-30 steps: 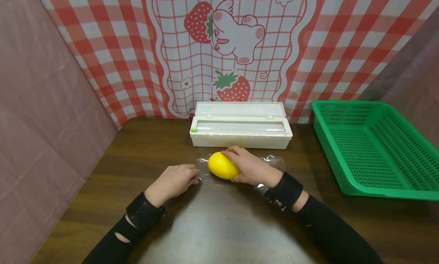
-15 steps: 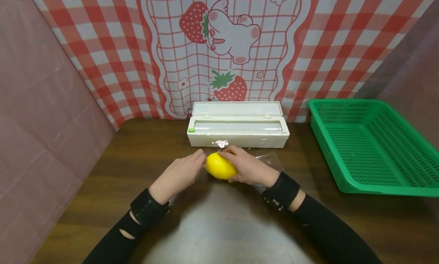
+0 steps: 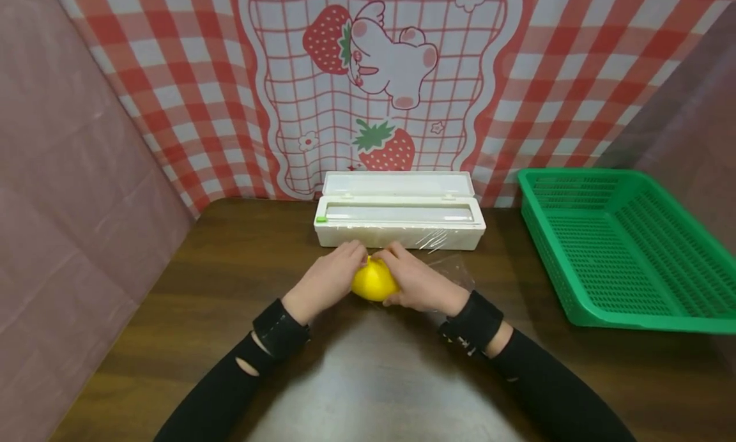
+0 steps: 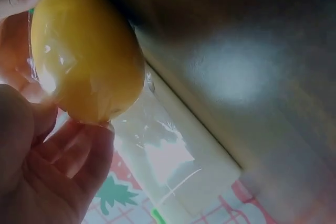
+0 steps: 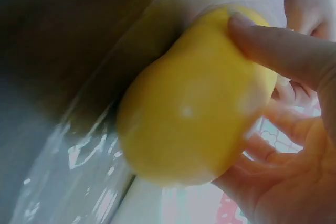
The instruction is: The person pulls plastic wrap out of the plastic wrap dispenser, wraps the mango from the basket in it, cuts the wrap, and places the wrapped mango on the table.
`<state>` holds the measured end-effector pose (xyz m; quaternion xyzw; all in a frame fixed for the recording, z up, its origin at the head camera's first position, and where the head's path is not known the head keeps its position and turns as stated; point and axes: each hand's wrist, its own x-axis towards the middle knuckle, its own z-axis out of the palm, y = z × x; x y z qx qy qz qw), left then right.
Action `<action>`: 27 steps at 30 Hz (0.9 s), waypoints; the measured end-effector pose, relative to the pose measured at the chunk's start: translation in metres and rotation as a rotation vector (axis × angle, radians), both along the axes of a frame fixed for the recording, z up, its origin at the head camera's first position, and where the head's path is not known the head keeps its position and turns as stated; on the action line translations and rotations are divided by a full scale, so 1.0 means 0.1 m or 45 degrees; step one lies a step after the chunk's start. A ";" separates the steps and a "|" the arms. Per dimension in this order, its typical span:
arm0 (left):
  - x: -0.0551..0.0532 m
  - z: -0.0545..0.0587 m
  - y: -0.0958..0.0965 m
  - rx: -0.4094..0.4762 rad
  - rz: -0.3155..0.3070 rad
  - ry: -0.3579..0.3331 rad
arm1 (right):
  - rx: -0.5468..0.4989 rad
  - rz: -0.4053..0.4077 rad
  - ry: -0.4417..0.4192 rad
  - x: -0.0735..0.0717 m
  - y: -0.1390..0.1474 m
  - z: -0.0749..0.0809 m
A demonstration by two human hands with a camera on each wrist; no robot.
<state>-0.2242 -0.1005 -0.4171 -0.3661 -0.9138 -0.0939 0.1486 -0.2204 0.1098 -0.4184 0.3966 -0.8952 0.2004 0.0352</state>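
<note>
A dark brown, wood-grained table (image 3: 368, 391) meets a red-and-white checked cloth (image 3: 184, 78) printed with strawberries. Near its middle sits a smooth yellow oval object (image 3: 374, 281) among glossy, wrinkled clear plastic film (image 5: 79, 156). At 12 o'clock from it stands a long white box (image 3: 399, 201), lid raised; at 3 o'clock, a green latticed plastic basket (image 3: 609, 263). The person's left hand (image 3: 326, 279) pinches film against the oval's end; the right hand (image 3: 422, 282), fingers curled, grips the oval.
</note>
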 end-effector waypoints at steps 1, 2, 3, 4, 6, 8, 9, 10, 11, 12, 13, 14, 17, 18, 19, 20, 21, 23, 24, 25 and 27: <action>-0.01 -0.01 0.00 0.004 -0.003 -0.030 | -0.005 -0.005 0.009 0.00 0.00 -0.01; -0.02 -0.01 0.01 0.000 -0.003 -0.052 | -0.008 -0.010 0.020 -0.01 -0.01 -0.02; -0.02 -0.02 0.01 -0.014 -0.004 -0.057 | -0.008 -0.016 0.033 -0.01 0.00 -0.02; -0.03 -0.02 0.00 -0.037 -0.008 -0.050 | -0.005 -0.019 0.052 -0.01 0.00 -0.03; -0.03 -0.04 0.00 -0.080 -0.026 -0.028 | -0.004 -0.021 0.080 0.00 0.02 -0.03; -0.04 -0.06 0.00 -0.119 -0.033 0.006 | -0.017 -0.027 0.107 0.01 0.09 -0.02; -0.04 -0.07 0.00 -0.128 -0.041 0.023 | -0.029 -0.038 0.112 0.03 0.15 0.00; -0.04 -0.08 0.01 -0.130 -0.047 0.033 | -0.047 -0.048 0.114 0.04 0.21 0.03; -0.04 -0.08 0.01 -0.126 -0.053 0.035 | -0.064 -0.064 0.114 0.05 0.29 0.05; -0.04 -0.09 0.02 -0.130 -0.058 0.037 | -0.072 -0.091 0.116 0.06 0.38 0.09; -0.04 -0.09 0.03 -0.124 -0.061 0.035 | -0.070 -0.122 0.118 0.08 0.47 0.11; -0.04 -0.09 0.04 -0.116 -0.063 0.030 | -0.055 -0.154 0.108 0.10 0.57 0.14; -0.02 -0.10 0.06 -0.118 -0.054 0.026 | 0.058 -0.247 0.062 0.17 0.88 0.19; -0.02 -0.10 0.07 -0.116 -0.052 0.027 | 0.114 -0.274 0.039 0.21 0.97 0.19; -0.02 -0.10 0.07 -0.111 -0.048 0.030 | 0.168 -0.293 0.010 0.24 1.06 0.19; -0.01 -0.10 0.07 -0.110 -0.044 0.033 | 0.218 -0.306 -0.023 0.26 1.14 0.18; -0.01 -0.10 0.07 -0.111 -0.040 0.038 | 0.262 -0.316 -0.045 0.29 1.20 0.16; 0.00 -0.10 0.07 -0.105 -0.036 0.043 | 0.325 -0.319 -0.092 0.32 1.32 0.11; 0.00 -0.09 0.07 -0.102 -0.035 0.047 | 0.337 -0.315 -0.118 0.33 1.36 0.09; 0.00 -0.09 0.07 -0.102 -0.033 0.050 | 0.342 -0.310 -0.144 0.33 1.38 0.07; 0.00 -0.08 0.07 -0.101 -0.031 0.049 | 0.329 -0.299 -0.180 0.31 1.42 0.03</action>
